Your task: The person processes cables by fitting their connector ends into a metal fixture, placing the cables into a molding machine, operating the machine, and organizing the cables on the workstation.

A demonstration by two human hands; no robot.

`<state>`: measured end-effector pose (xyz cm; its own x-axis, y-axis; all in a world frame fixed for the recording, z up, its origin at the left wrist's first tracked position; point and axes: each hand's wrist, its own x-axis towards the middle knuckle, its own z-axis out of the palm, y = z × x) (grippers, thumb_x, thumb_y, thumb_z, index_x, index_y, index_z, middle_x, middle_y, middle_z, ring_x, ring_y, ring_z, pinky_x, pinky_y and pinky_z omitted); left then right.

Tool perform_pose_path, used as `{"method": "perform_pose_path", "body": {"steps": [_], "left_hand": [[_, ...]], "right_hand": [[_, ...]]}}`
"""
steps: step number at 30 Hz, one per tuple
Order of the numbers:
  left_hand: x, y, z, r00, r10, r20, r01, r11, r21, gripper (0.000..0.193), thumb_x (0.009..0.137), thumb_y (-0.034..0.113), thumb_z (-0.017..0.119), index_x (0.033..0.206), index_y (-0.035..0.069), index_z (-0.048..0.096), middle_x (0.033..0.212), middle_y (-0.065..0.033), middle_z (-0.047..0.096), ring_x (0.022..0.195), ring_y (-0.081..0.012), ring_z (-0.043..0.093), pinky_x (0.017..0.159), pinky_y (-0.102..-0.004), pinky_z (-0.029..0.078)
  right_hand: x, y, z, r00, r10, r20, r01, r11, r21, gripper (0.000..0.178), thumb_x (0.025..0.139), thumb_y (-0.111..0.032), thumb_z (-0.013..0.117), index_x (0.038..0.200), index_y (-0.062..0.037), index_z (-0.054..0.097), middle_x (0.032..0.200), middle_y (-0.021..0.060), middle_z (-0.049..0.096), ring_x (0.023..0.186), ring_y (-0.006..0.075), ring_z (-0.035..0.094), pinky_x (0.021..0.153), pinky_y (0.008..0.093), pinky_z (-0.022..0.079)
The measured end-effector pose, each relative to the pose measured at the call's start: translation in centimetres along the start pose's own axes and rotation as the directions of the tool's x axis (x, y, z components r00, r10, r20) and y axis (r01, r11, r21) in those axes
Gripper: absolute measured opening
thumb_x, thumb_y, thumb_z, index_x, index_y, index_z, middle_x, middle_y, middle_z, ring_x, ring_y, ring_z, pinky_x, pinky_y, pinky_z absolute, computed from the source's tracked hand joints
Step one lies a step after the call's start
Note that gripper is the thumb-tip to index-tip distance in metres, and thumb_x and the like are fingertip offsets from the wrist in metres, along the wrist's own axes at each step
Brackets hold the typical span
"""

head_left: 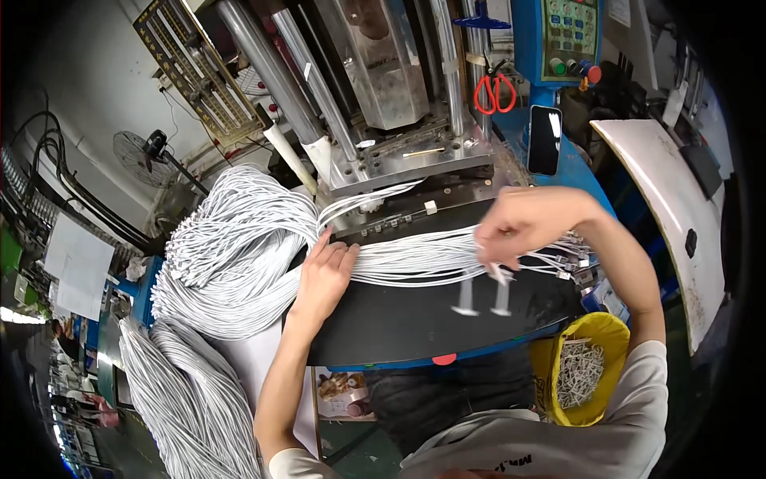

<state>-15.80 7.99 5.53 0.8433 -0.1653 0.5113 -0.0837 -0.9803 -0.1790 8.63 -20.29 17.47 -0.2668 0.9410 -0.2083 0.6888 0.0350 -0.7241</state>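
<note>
A long bundle of white cables [415,257] lies across the black work surface [399,323]. My left hand [323,275] rests at the bundle's left part, fingers stretched out over the cables. Above the bundle's right part is my right hand [527,227], its fingers curled in a pinch. Thin white plastic sprue pieces [501,297] hang below those fingers, smeared by motion; their upper ends meet the fingertips. Small connectors [565,259] cluster at the cables' right ends. Behind the bundle, a small white block [431,207] sits on a metal mould strip [391,226].
A press [383,72] with steel columns stands behind. Large cable coils [231,247] fill the left, with more cables [191,399] hanging lower. A yellow bin [594,411] of white scraps is at the near right. A phone [545,141], red-handled scissors [495,94] and control panel [570,36] are at the far right.
</note>
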Motion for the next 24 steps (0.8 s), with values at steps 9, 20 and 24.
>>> {"method": "perform_pose_path", "body": {"steps": [9, 20, 24], "left_hand": [[2.8, -0.5, -0.1, 0.975, -0.198, 0.101, 0.219, 0.934, -0.284, 0.014, 0.086, 0.01, 0.078, 0.083, 0.0, 0.068, 0.08, -0.0125, 0.068, 0.084, -0.0328, 0.068, 0.117, -0.0512, 0.042], [3.2, 0.8, -0.4, 0.931, -0.321, 0.174, 0.365, 0.843, -0.395, 0.014, 0.084, 0.006, 0.079, 0.091, -0.001, 0.07, 0.091, -0.017, 0.074, 0.085, -0.0316, 0.072, 0.109, -0.0467, 0.047], [4.7, 3.7, 0.5, 0.936, -0.317, 0.152, 0.35, 0.803, -0.482, 0.017, 0.084, 0.002, 0.078, 0.099, -0.001, 0.071, 0.091, -0.0167, 0.075, 0.087, -0.0311, 0.074, 0.093, -0.0387, 0.057]], "right_hand": [[7.0, 6.0, 6.1, 0.817, -0.265, -0.512, 0.005, 0.892, -0.453, 0.043, 0.09, -0.025, 0.077, 0.12, 0.0006, 0.062, 0.105, 0.0173, 0.072, 0.108, 0.0341, 0.067, 0.093, 0.0456, 0.052], [14.1, 6.6, 5.5, 0.894, 0.175, -0.412, -0.172, 0.984, 0.045, 0.027, 0.087, -0.022, 0.077, 0.105, -0.0019, 0.072, 0.112, 0.0184, 0.069, 0.114, 0.0375, 0.063, 0.096, 0.0458, 0.05], [12.3, 7.4, 7.2, 0.828, 0.083, -0.554, -0.178, 0.977, -0.12, 0.024, 0.085, -0.021, 0.079, 0.096, -0.0009, 0.074, 0.111, 0.0187, 0.069, 0.112, 0.0379, 0.064, 0.094, 0.0472, 0.051]]}}
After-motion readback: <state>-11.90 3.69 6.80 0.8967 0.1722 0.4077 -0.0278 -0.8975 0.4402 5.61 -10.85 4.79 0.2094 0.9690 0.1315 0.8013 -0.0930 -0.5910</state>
